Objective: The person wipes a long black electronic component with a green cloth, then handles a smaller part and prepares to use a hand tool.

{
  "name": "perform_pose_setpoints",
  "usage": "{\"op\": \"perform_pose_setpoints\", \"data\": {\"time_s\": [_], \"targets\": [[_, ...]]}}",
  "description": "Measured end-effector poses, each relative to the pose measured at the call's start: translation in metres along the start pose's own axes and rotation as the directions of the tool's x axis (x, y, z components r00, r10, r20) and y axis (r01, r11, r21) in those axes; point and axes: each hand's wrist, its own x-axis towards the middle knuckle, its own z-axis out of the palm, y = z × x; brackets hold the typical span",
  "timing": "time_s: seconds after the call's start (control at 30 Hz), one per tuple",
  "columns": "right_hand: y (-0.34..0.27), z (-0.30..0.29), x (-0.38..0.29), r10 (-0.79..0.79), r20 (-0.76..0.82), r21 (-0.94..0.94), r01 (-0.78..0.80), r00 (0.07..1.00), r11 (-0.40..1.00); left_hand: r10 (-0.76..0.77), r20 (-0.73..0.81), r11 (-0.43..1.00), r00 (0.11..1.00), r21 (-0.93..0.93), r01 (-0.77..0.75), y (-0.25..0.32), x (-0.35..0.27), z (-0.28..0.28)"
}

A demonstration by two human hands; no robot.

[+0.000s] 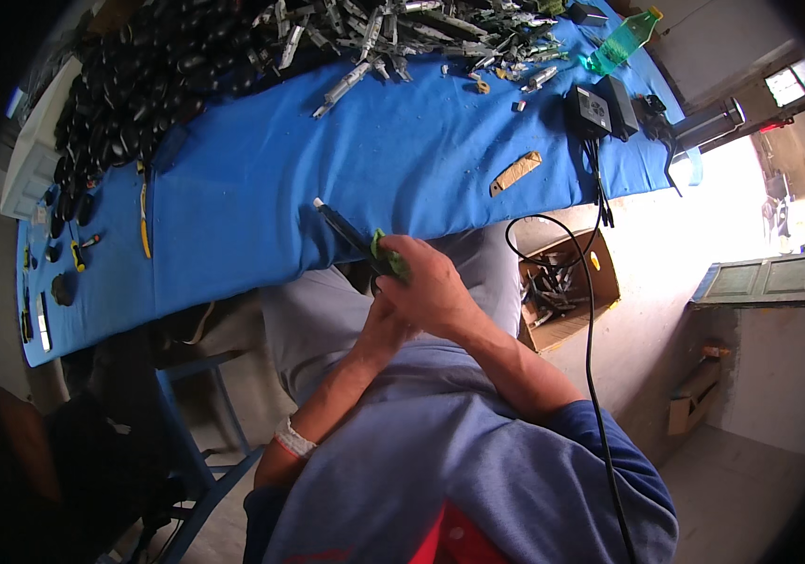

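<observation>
A slim black rod-like part [346, 229] with a white tip points up and left over the table's front edge. My right hand [434, 282] presses a crumpled green cloth [392, 259] around its lower portion. Below and partly behind it, my left hand [385, 328] closes about the lower end of the same part; its fingers are mostly hidden. Both hands meet just above my lap.
Blue cloth [233, 204] covers the table. Black rounded casings [134, 92] and metallic strip parts [374, 35] are heaped behind. A tape-wrapped blade [515, 173], power adapter [589, 113] and green bottle [621, 44] lie right. A cable [589, 338] hangs near a cardboard box [572, 303].
</observation>
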Motion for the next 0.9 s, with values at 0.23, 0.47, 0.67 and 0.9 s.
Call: {"op": "perform_pose_setpoints", "data": {"time_s": [0.23, 0.47, 0.67, 0.9], "targets": [[-0.001, -0.063, 0.018, -0.305, -0.138, 0.099, 0.319, 0.942, 0.942, 0.032, 0.02, 0.968, 0.999, 0.248, -0.036, 0.003, -0.005, -0.02], [0.002, -0.096, 0.026, -0.476, 0.135, 0.058, 0.473, 0.869, 0.879, 0.037, -0.191, 0.977, 0.981, -0.2, -0.076, 0.031, -0.014, -0.057], [0.004, -0.086, 0.055, -0.575, 0.226, 0.046, 0.581, 0.786, 0.812, 0.007, -0.199, 0.967, 0.98, -0.247, -0.057, 0.057, -0.004, -0.056], [0.013, -0.081, 0.075, -0.61, 0.274, 0.084, 0.614, 0.743, 0.785, 0.061, -0.249, 0.971, 0.967, -0.21, -0.115, 0.066, 0.002, -0.062]]}}
